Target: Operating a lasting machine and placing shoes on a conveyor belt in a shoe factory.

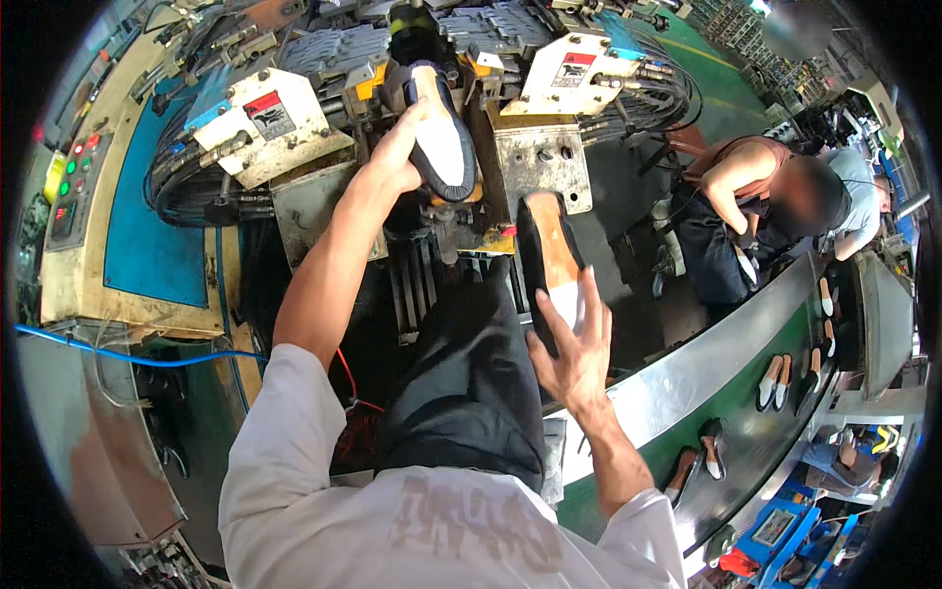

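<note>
My left hand (pixel 396 157) is closed around the side of a dark shoe upper (pixel 444 147), its white underside facing up and its rounded toe toward me. That piece sits at the middle of a machine (pixel 481 236), its far end against a dark holder; whether the machine clamps it cannot be made out. My right hand (pixel 577 355) grips the near end of a second black shoe (pixel 551 240), thumb on one side and fingers spread over the other. A tan and white inner surface shows on this shoe, which hangs just above my right thigh.
A control panel (pixel 74 187) with coloured buttons stands at the left, with a blue hose (pixel 147 360) below it. On the right, a conveyor (pixel 657 432) carries several shoes. Two people sit or bend beside it, one (pixel 756 216) handling a shoe. Cables (pixel 667 103) loop behind the machine.
</note>
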Action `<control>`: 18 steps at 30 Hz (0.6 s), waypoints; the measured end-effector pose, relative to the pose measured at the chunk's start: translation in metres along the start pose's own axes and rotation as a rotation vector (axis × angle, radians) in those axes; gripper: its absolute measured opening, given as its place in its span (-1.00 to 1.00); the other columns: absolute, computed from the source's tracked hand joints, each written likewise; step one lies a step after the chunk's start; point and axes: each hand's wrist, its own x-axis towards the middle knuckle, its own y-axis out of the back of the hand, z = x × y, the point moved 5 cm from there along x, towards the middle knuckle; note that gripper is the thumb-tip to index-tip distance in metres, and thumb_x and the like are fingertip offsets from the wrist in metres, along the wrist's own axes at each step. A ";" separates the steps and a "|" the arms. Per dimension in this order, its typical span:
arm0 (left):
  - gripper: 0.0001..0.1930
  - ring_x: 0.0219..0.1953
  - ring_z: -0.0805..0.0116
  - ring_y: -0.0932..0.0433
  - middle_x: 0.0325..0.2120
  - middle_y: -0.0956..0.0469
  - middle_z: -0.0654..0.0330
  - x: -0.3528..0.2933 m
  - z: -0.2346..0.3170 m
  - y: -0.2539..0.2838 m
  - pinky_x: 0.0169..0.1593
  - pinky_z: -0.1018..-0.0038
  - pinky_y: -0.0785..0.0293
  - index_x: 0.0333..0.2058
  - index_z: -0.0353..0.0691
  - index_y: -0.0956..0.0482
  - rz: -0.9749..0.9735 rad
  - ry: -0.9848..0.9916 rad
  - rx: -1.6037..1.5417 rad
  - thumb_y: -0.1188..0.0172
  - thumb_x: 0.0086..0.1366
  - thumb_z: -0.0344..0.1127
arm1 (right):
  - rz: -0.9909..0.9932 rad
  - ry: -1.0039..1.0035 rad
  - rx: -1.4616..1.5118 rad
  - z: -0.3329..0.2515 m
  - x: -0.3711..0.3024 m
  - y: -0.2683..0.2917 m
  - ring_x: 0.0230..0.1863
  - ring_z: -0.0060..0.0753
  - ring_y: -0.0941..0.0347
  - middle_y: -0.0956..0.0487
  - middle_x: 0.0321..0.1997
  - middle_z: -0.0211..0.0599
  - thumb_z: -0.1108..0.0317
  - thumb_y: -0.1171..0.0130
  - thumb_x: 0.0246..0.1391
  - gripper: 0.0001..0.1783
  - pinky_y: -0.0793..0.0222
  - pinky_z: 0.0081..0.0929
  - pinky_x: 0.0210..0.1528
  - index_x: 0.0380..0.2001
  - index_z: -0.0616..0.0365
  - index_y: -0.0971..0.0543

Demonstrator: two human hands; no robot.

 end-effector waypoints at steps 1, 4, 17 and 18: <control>-0.38 -0.14 -0.09 -0.81 -0.18 -0.78 -0.10 -0.005 0.001 0.003 0.03 -0.04 -0.79 0.07 -0.34 -0.61 -0.026 -0.012 0.031 -0.20 0.57 0.24 | 0.013 0.039 0.014 -0.004 0.023 -0.003 0.43 0.52 -0.34 -0.07 0.71 0.41 0.31 -0.54 0.03 -0.26 -0.45 0.22 0.40 0.36 -0.19 -0.68; -0.43 -0.17 -0.08 -0.82 -0.18 -0.77 -0.11 -0.063 0.002 -0.021 -0.03 0.02 -0.81 0.12 -0.32 -0.60 -0.108 -0.021 0.079 -0.21 0.58 0.17 | 0.043 0.125 0.008 -0.012 0.087 -0.018 0.40 0.58 -0.33 -0.10 0.68 0.42 0.27 -0.54 0.07 -0.26 -0.45 0.27 0.40 0.38 -0.21 -0.66; 0.11 0.26 -0.43 -0.62 0.41 -0.42 -0.35 -0.342 -0.076 0.097 0.34 -0.33 -0.55 0.63 -0.25 -0.08 -0.095 -0.094 -0.340 0.07 0.49 0.60 | 0.057 0.176 0.090 -0.024 0.215 -0.126 0.49 0.56 -0.25 -0.02 0.73 0.35 0.18 -0.45 0.16 -0.25 -0.33 0.22 0.52 0.46 -0.30 -0.59; 0.05 0.20 -0.41 -0.67 0.38 -0.46 -0.36 -0.355 -0.084 0.107 0.30 -0.28 -0.61 0.61 -0.26 -0.15 -0.067 -0.092 -0.390 0.08 0.53 0.56 | 0.052 0.167 0.119 -0.023 0.213 -0.125 0.54 0.52 -0.23 -0.04 0.72 0.37 0.20 -0.45 0.15 -0.24 -0.24 0.20 0.58 0.47 -0.26 -0.59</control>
